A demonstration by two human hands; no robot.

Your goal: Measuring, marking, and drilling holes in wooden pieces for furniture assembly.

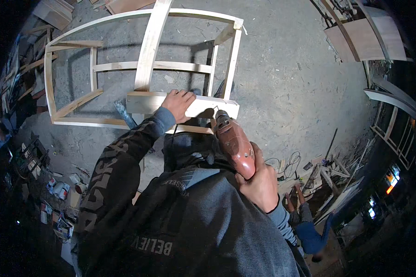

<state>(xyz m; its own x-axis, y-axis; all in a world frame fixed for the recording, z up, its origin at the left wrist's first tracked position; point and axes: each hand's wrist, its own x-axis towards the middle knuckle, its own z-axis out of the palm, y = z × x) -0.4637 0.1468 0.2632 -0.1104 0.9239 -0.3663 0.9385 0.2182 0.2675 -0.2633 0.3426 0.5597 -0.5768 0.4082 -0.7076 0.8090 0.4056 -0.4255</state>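
My right hand [262, 184] is wrapped round the rear grip of a red power drill [236, 145]. The drill's thin bit meets, or comes very close to, the right part of a short pale wooden board [204, 107]. My left hand [177, 106] grips this board near its middle, with the fingers over the far edge. The board lies crosswise in front of my body, on the near side of a wooden frame [182, 67]. A long plank [151, 44] runs away from the board across the frame. My palms hide parts of the board and the drill handle.
A scuffed blue piece [124, 113] stands by the board's left end. Wood panels [365, 39] lie at the far right, with curved wooden parts below. Scrap wood and a cable [291, 166] lie at right, near another person [309, 228]. Clutter [62, 189] covers the left floor.
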